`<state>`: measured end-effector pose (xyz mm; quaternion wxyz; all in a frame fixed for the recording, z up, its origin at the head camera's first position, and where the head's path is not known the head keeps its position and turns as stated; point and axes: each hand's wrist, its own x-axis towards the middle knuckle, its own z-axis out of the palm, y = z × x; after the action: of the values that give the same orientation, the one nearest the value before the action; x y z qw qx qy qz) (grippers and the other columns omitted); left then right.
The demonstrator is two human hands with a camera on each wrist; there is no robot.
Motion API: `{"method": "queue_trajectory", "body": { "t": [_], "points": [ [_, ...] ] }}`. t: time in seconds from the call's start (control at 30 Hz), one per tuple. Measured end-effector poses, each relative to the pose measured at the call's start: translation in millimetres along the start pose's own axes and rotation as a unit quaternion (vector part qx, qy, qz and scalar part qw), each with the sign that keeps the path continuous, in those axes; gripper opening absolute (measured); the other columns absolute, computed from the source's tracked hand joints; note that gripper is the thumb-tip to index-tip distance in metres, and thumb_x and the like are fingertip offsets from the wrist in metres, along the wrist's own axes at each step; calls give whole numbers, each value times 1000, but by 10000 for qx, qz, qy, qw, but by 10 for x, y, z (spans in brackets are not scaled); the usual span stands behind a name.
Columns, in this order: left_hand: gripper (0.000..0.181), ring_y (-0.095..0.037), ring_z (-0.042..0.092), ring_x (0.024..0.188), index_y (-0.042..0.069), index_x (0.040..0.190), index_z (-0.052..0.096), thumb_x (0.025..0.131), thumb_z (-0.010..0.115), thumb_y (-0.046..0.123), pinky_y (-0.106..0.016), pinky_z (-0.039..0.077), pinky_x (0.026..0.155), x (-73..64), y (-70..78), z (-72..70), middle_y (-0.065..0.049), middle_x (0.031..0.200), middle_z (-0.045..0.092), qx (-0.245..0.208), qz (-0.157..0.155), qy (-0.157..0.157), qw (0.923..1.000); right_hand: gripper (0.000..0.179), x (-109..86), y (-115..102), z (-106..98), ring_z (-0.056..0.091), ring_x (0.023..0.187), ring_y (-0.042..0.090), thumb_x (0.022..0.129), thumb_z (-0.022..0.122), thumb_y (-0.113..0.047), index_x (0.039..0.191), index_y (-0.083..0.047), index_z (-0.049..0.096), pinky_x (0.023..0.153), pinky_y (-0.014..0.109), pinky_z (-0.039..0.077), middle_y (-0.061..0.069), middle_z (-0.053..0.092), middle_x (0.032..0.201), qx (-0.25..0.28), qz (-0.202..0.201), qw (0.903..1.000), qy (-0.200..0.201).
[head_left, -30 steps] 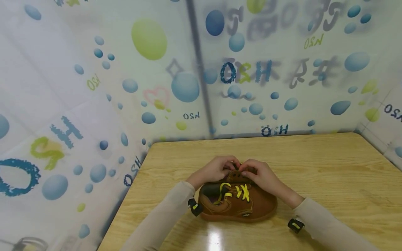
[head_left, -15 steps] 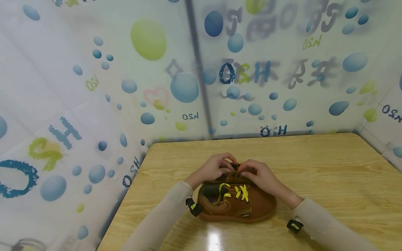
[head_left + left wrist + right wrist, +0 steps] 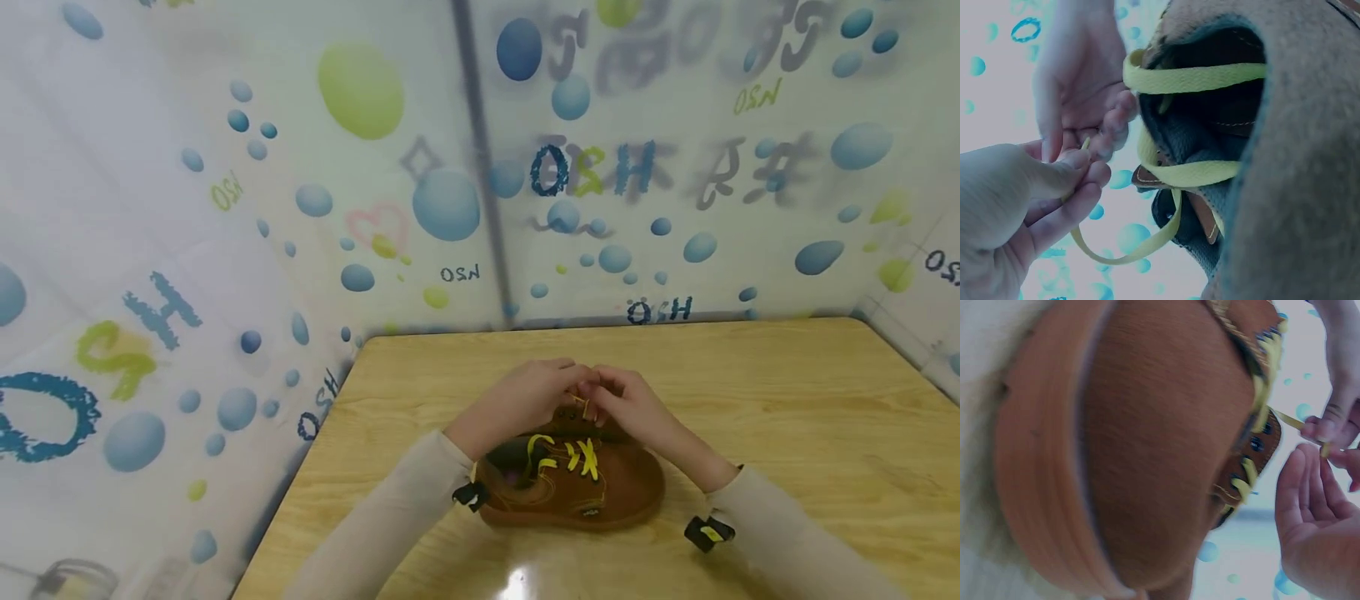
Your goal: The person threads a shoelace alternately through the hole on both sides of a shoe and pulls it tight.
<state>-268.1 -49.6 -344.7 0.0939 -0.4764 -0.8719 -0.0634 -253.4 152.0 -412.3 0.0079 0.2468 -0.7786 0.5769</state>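
Note:
Two brown shoes stand side by side; the near shoe (image 3: 622, 487) has yellow laces through its eyelets, and the far shoe (image 3: 573, 423) is mostly hidden behind it. My left hand (image 3: 1029, 200) pinches a yellow shoelace (image 3: 1129, 256) close to its tip, between thumb and fingers. From there the lace loops slackly back to the far shoe. Meeting it above that shoe, my right hand (image 3: 1316, 525) has curled fingers, with thumb and index at the lace's tip; they seem to pinch it, though fingers partly cover the contact.
The shoes stand on a light wooden table (image 3: 750, 392). Behind and at the left hang white sheets (image 3: 645, 217) printed with blue and green bubbles. Both sleeved wrists carry small black cameras; the left camera (image 3: 471, 497) is close to the near shoe's heel.
Both hands have risen slightly off the far shoe's eyelets and come together. My left hand has moved right, over to the right fingertips. The near shoe stays put.

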Motion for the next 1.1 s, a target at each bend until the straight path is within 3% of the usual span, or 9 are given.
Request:
{"method": "queue_trajectory", "body": {
  "t": [0.1, 0.33, 0.6, 0.7, 0.8, 0.87, 0.93, 1.0, 1.1],
  "points": [
    [44, -9, 64, 81, 22, 130, 60, 91, 68, 2, -19, 53, 75, 10, 52, -8, 5, 100, 64, 479, 99, -53, 9988, 21, 28, -43, -49, 62, 65, 19, 102, 55, -15, 106, 2, 66, 61, 33, 56, 23, 67, 83, 51, 166, 9994, -289],
    [53, -7, 54, 70, 22, 130, 58, 87, 64, -8, -16, 47, 64, -1, 54, 45, 5, 99, 61, 592, 460, -160, 9971, 19, 5, -19, -85, 67, 73, 13, 97, 59, -5, 112, 4, 69, 66, 31, 57, 19, 74, 94, -360, 506, 9963, -594],
    [27, -7, 61, 89, 17, 114, 66, 93, 64, 0, -15, 51, 79, -29, -9, 131, 3, 103, 61, 172, 743, 615, 9952, 20, -4, -10, -61, 64, 74, 12, 97, 58, -4, 114, 3, 66, 67, 31, 56, 17, 71, 88, -391, 402, 9929, -1046],
    [19, -11, 61, 102, 16, 111, 67, 94, 65, 6, -19, 52, 88, -42, -56, 170, -1, 113, 60, 38, 833, 956, 9919, 21, -21, 2, -29, 65, 74, 11, 96, 57, -2, 115, 2, 65, 65, 29, 55, 15, 72, 87, -494, 470, 9933, -932],
    [16, -13, 61, 104, 16, 108, 68, 94, 67, 10, -22, 53, 89, -83, -100, 196, -3, 115, 61, -116, 638, 1344, 9888, 11, -36, -2, 6, 66, 73, 11, 95, 62, -7, 105, -3, 68, 63, 28, 54, 11, 73, 87, -817, 351, 9948, -489],
    [12, -11, 63, 95, 17, 105, 70, 93, 69, 14, -21, 53, 83, -126, -118, 214, -1, 109, 65, -145, 335, 1382, 9897, 5, -46, -14, 24, 65, 72, 9, 94, 67, -11, 94, -8, 70, 62, 26, 53, 7, 73, 86, -1135, 202, 9933, -69],
    [8, -5, 63, 82, 18, 102, 71, 94, 68, 20, -18, 52, 72, -171, -130, 251, 4, 97, 68, -45, -77, 1139, 9934, 5, -52, -25, 42, 63, 70, 6, 91, 71, -13, 87, -10, 72, 61, 24, 51, 5, 73, 85, -1378, 42, 9899, 324],
    [10, -1, 59, 69, 20, 100, 72, 96, 65, 26, -16, 48, 63, -206, -139, 310, 8, 86, 69, -34, -493, 655, 9966, 5, -55, -26, 61, 62, 69, 4, 90, 72, -13, 86, -10, 73, 61, 23, 50, 4, 72, 84, -1497, -47, 9871, 558],
    [20, 1, 52, 58, 19, 103, 74, 101, 57, 30, -15, 43, 57, -231, -162, 414, 9, 79, 69, -592, -986, -40, 9934, 5, -60, -2, 106, 64, 72, 3, 90, 72, -12, 86, -9, 73, 62, 22, 52, 3, 73, 84, -1603, -76, 9854, 571]
  ]
}}
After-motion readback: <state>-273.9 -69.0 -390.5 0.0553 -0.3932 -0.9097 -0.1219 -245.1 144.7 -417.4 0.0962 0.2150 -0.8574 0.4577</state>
